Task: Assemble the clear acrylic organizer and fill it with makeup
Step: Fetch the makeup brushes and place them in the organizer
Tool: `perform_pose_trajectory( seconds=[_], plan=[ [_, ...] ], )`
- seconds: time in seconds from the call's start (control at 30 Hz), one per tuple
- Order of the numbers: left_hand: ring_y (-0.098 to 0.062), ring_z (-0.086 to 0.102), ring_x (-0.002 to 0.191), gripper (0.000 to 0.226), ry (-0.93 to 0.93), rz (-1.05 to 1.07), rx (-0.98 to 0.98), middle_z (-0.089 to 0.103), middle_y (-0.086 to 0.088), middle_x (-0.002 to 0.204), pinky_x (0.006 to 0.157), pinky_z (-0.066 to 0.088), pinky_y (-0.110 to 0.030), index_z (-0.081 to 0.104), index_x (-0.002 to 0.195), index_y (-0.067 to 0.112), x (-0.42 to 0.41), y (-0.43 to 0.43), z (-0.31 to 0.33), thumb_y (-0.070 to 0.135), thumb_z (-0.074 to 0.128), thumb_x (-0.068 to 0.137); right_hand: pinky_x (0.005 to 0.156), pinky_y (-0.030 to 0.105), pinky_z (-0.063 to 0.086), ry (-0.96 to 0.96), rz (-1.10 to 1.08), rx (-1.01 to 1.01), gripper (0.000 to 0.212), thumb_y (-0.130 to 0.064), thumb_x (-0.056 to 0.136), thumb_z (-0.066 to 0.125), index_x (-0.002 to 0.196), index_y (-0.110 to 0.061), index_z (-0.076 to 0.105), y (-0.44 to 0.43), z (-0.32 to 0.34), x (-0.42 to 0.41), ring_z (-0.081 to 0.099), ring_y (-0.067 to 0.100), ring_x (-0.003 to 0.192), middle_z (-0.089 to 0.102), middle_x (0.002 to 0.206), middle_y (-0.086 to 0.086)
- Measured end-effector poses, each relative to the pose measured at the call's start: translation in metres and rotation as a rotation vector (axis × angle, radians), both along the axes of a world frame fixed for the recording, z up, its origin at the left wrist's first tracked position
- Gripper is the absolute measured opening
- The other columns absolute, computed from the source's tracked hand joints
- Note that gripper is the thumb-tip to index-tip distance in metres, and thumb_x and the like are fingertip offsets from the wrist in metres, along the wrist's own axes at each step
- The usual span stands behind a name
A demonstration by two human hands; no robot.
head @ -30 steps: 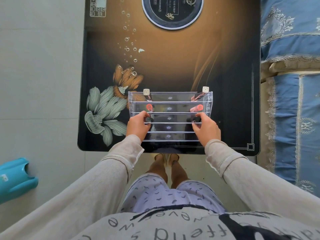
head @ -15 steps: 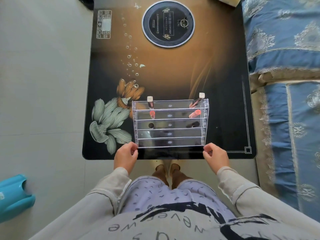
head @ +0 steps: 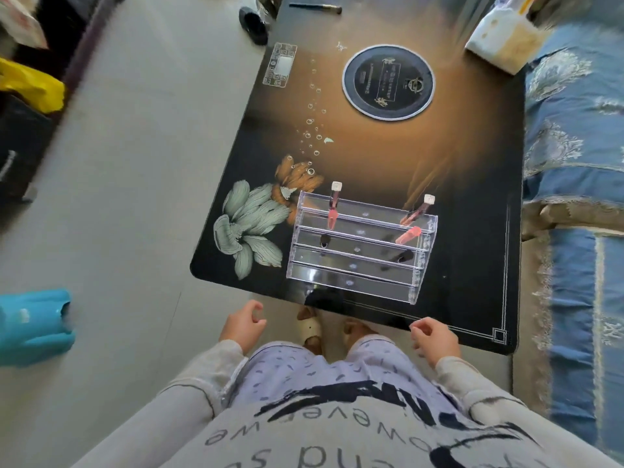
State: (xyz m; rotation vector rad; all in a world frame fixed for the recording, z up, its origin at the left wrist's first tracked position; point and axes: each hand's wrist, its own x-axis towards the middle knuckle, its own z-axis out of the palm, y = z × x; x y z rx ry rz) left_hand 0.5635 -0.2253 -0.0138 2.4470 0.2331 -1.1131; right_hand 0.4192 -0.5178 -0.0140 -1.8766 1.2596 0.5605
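Right now the left hand (head: 243,325) and right hand (head: 435,336) hang loose, fingers curled on nothing. Past them, the clear organizer (head: 358,251) stands built on the table (head: 472,184), holding two lip glosses (head: 333,206). Next, I think, fetch more makeup.

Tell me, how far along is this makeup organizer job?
Done: the clear organizer stands assembled on the dark table, with two white-capped tubes in its back row; darker pieces below them are hard to make out. In hand: nothing; the left hand and right hand are empty near the table's front edge. Left: the front rows look unfilled, and a brush lies at the far edge.
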Motion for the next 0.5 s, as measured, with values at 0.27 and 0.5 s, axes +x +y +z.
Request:
perform_pose_trajectory(
  seconds=[0.27, 0.5],
  plan=[
    [-0.035, 0.062, 0.103, 0.022, 0.068, 0.467, -0.037, 0.066, -0.022, 0.110, 0.086, 0.049, -0.035, 0.063, 0.104, 0.002, -0.090, 0.008, 0.013, 0.008, 0.053, 0.086, 0.049, 0.024, 0.040, 0.229, 0.409, 0.136, 0.014, -0.003, 0.088, 0.050, 0.081, -0.006, 0.060, -0.041, -0.001, 0.018, 0.049, 0.018, 0.052, 0.055, 0.062, 0.007],
    [-0.029, 0.060, 0.109, 0.024, 0.185, 0.711, -0.020, 0.066, -0.015, 0.116, 0.088, 0.044, -0.027, 0.063, 0.108, 0.002, -0.222, 0.000, 0.000, 0.013, 0.050, 0.090, 0.071, 0.023, 0.041, 0.305, 0.859, 0.047, 0.020, -0.009, 0.089, 0.050, 0.096, -0.006, 0.068, -0.025, -0.009, 0.039, 0.053, 0.021, 0.078, 0.060, 0.083, 0.007]
  ],
)
